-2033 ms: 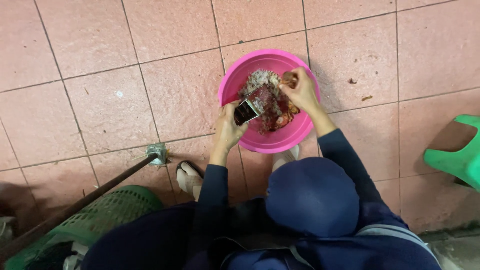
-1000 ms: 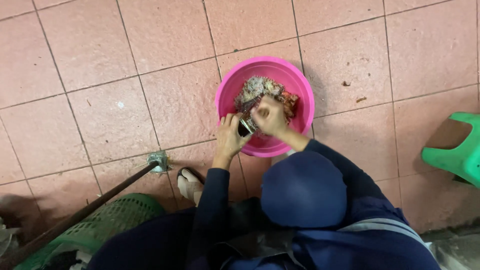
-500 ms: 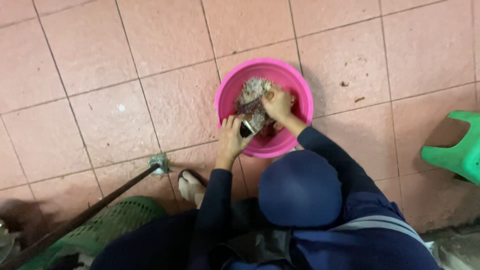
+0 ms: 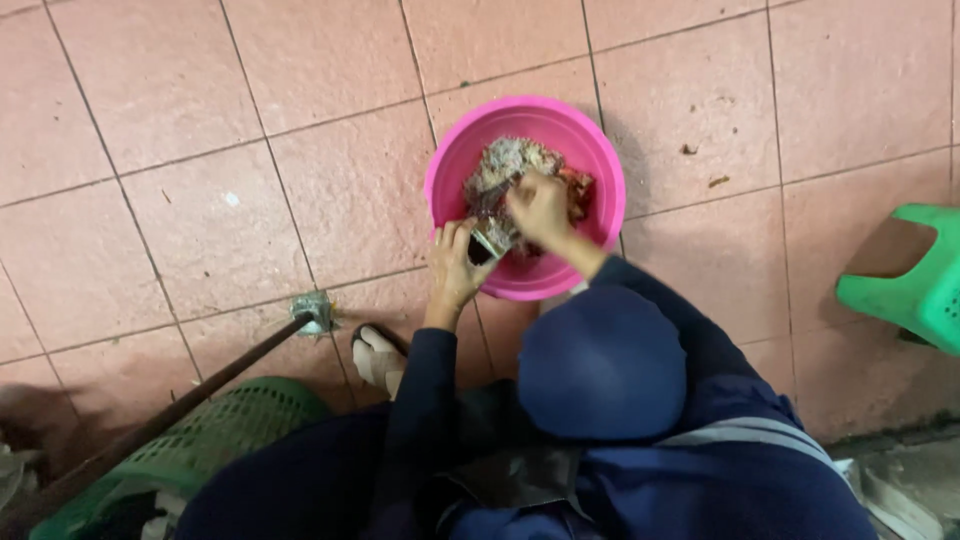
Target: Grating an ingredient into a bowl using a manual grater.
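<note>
Left grip (image 4: 455, 268) is clenched on a small dark tool (image 4: 487, 241), perhaps a blade, held at the near rim of the pink basin (image 4: 605, 175). Right grip (image 4: 540, 208) is curled over the heap of brownish-grey scraps (image 4: 503, 165) inside the basin, fingers bent down into it; whether it pinches a piece or only presses on the heap cannot be told, as the back of the hand hides the fingertips. The two hands are just beside each other, the tool between them.

The basin stands on the pink tiled floor (image 4: 170, 130), right in front of the crouching person, whose dark blue head covering (image 4: 600, 365) and sleeves fill the lower middle of the view. A foot in a sandal (image 4: 378, 355) shows beside the left forearm. Left of that, a long dark handle (image 4: 190, 395) runs across the floor over a green basket (image 4: 215, 435). A green plastic stool (image 4: 915, 290) stands at the right edge, well apart from the basin.
</note>
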